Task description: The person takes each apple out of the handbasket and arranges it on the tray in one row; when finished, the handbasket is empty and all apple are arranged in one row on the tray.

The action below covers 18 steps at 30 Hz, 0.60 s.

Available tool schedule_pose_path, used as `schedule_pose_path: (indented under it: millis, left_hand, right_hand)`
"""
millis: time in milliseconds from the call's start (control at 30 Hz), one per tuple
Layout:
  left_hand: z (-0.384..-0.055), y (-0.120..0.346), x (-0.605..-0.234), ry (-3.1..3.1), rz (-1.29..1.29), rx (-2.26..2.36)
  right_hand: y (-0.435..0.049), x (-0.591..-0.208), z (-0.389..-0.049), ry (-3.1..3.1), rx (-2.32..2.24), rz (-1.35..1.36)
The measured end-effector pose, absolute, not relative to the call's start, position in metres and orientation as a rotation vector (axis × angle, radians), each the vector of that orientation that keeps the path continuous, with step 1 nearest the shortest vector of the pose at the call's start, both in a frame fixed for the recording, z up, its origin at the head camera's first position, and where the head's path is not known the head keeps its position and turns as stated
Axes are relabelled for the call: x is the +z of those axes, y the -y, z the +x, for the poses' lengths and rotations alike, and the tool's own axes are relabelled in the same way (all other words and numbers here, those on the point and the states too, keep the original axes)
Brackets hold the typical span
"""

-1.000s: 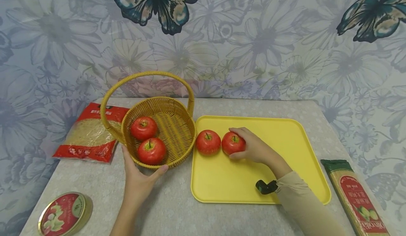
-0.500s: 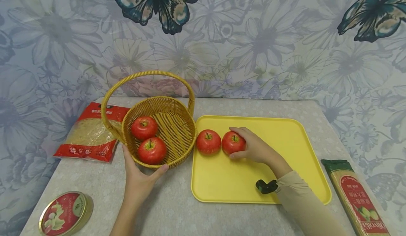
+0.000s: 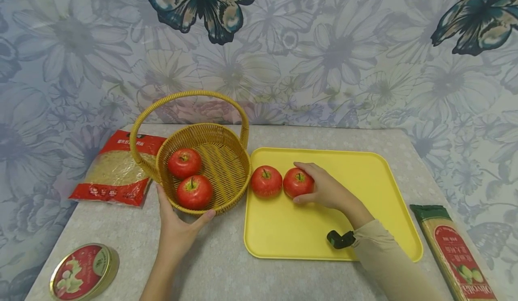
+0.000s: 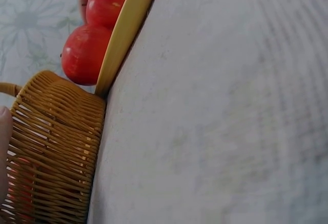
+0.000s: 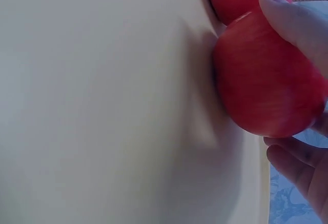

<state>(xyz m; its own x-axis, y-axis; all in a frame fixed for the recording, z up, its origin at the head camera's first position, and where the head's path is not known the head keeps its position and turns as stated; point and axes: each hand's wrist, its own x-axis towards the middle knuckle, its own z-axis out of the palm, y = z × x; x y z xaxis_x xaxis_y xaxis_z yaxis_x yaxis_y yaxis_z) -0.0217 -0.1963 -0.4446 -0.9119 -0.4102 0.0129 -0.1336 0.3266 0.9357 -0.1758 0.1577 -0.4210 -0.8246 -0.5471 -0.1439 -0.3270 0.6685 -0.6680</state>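
The right hand (image 3: 325,188) grips an apple (image 3: 298,182) on the yellow tray (image 3: 291,229), thumb and fingers parted by the fruit's width; a second apple (image 3: 266,181) sits just left of it. The left hand (image 3: 176,229) holds the wicker basket (image 3: 224,168) — thumb on the near rim, fingers at the left side, widely spread. Two more apples (image 3: 194,192) lie in the basket's left half. A pasta bag (image 3: 117,168) lies left of the basket — a round tin (image 3: 82,271) nearer, a long packet (image 3: 453,251) right of the tray.

beige r. sleeve (image 3: 394,262), wrinkled cuff (image 3: 367,234), sm. blk bent wrist device (image 3: 339,241)
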Motion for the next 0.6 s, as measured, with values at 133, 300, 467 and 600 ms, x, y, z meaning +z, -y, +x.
schedule_pose_path:
  millis: [133, 300, 467, 600]
  left_hand:
    - [-0.022, 0.198, -0.446, 2.357, 0.502, -1.623]
    - [-0.022, 0.199, -0.446, 2.362, 0.505, -1.624]
    - [-0.021, 0.198, -0.446, 2.357, 0.498, -1.62]
    - [-0.021, 0.197, -0.446, 2.36, 0.504, -1.616]
  right_hand:
    - [-0.16, -0.413, -0.176, -2.564, -0.945, -0.724]
    - [-0.16, -0.396, -0.178, -2.587, -0.971, -0.735]
    - [-0.147, -0.379, -0.182, -2.578, -1.018, -0.816]
    - [-0.127, -0.365, -0.185, -2.565, -1.01, -0.96]
